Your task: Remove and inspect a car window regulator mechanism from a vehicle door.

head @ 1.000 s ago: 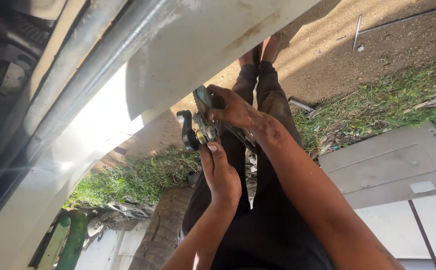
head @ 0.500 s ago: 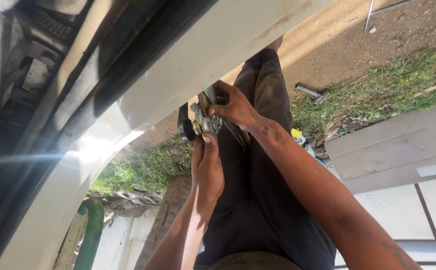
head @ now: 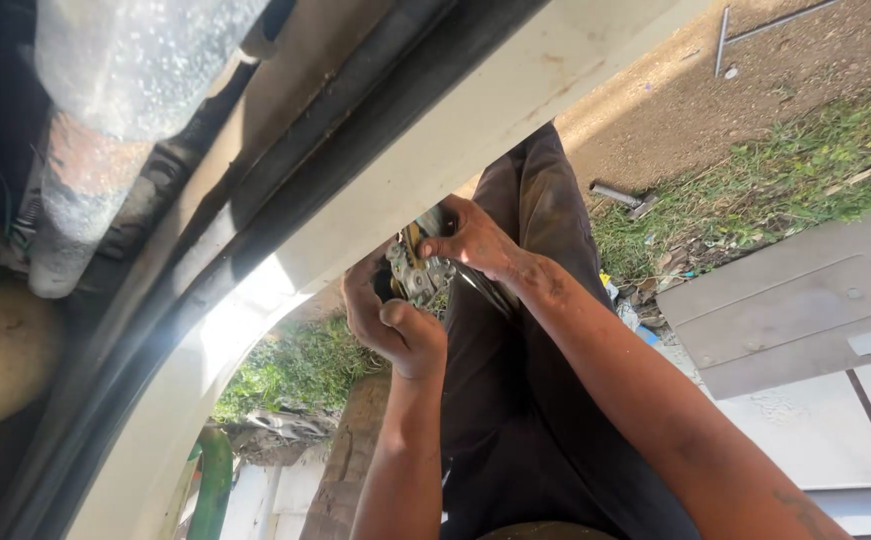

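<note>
Both hands, left hand (head: 393, 325) and right hand (head: 478, 240), grip the metal latch (head: 418, 272) (between them).

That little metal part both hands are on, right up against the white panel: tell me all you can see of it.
The metal part is small, grey and silvery, with a yellowish bit near its top, and looks worn and grimy. It sits just under the edge of the white panel. The left hand cups it from below, and the right hand pinches it from the side. Much of it is hidden, so its full shape is unclear.
</note>
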